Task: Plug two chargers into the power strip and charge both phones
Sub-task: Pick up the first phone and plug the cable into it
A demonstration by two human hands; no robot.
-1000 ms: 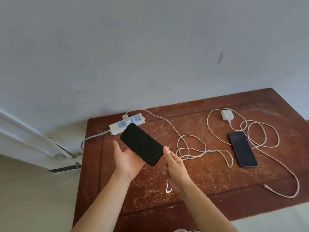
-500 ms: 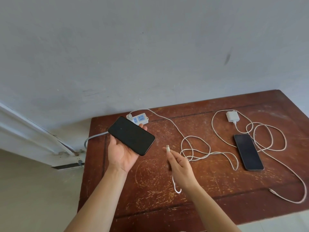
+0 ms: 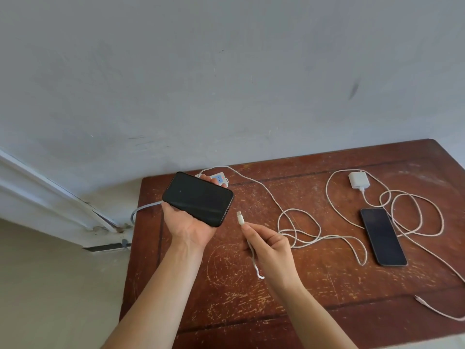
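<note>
My left hand (image 3: 187,227) holds a black phone (image 3: 197,199) screen up above the table's left part. My right hand (image 3: 270,246) pinches a white cable just behind its connector (image 3: 240,217), which points up a short way right of the phone's lower end. That cable (image 3: 297,227) loops across the table toward the white power strip (image 3: 219,178), mostly hidden behind the held phone. A second black phone (image 3: 383,236) lies flat at the right. A white charger brick (image 3: 359,180) lies loose beyond it, its cable (image 3: 415,212) coiled around the phone.
The brown wooden table (image 3: 289,285) is scratched and stands against a grey wall (image 3: 226,84). The strip's grey cord (image 3: 143,210) drops off the table's left edge. The second cable's free end (image 3: 419,298) lies near the front right edge.
The phone in my left hand has moved left and away from me, over the power strip. My right hand has drawn apart from it, raising the connector upright.
</note>
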